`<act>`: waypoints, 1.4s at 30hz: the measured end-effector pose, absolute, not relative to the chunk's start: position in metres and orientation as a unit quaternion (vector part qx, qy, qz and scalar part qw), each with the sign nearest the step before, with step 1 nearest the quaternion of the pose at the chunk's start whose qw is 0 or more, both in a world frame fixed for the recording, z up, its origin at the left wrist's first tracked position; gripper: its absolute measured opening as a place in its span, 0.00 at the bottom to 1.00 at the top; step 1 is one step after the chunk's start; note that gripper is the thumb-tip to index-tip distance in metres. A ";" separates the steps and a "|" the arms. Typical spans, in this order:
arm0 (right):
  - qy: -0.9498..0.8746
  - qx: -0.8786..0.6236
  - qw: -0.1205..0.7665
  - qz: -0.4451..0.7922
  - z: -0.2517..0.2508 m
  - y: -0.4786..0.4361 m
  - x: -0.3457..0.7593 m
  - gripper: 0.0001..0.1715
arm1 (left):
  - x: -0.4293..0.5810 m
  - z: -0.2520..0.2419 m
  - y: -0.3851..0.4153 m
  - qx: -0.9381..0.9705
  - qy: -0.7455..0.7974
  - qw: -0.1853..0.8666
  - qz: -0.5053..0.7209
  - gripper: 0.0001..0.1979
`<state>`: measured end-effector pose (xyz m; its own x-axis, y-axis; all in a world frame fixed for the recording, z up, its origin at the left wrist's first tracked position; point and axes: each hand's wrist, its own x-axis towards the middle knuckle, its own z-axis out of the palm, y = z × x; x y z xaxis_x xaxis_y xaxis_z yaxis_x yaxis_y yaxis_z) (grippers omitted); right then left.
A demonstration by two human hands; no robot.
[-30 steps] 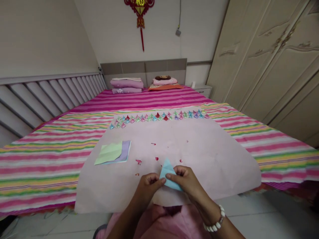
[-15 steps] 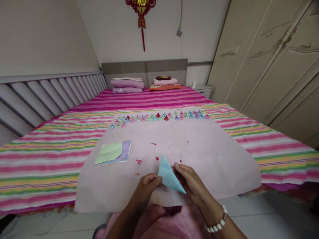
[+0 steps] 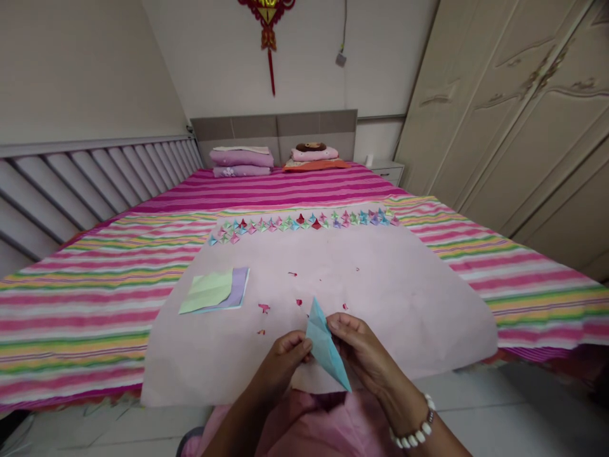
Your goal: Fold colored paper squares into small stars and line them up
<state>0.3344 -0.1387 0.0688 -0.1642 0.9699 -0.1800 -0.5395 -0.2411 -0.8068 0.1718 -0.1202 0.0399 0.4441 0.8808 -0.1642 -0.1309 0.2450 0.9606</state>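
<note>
I hold a light blue folded paper (image 3: pixel 325 343) between both hands, just above the near edge of a large pale pink sheet (image 3: pixel 380 298) spread on the bed. My left hand (image 3: pixel 284 357) pinches its left side with curled fingers. My right hand (image 3: pixel 362 352), with a white bead bracelet on the wrist, grips its right side. The paper is a narrow pointed shape, tip up, tilted.
A stack of green and purple paper squares (image 3: pixel 214 291) lies to the left. A row of several small coloured folded pieces (image 3: pixel 304 223) lines the sheet's far edge. Small red scraps (image 3: pixel 264 308) dot the sheet. The striped bedspread (image 3: pixel 85 298), folded bedding (image 3: pixel 242 162) and wardrobe (image 3: pixel 518 108) surround it.
The blue paper has been folded narrower and turned more on edge between my hands. My right hand shifted slightly along it. The camera view tipped slightly.
</note>
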 end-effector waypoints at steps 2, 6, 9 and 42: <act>-0.304 -0.371 0.533 0.697 0.069 -0.139 0.335 0.15 | 0.172 0.040 -0.120 0.490 0.381 0.693 0.367 0.16; -0.306 -0.385 0.525 0.694 0.069 -0.139 0.335 0.17 | 0.172 0.042 -0.121 0.490 0.384 0.693 0.364 0.17; -0.307 -0.385 0.525 0.694 0.068 -0.138 0.334 0.16 | 0.172 0.043 -0.122 0.492 0.378 0.695 0.364 0.17; -0.583 -0.509 0.522 0.357 0.058 -0.137 0.325 0.07 | 0.194 0.065 -0.130 0.556 0.474 0.554 0.400 0.22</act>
<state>0.3246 -0.1371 0.0578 0.0650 0.9674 0.2448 0.2203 0.2253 -0.9491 0.1938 -0.1300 0.0652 0.2308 0.9697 -0.0801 0.0831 0.0624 0.9946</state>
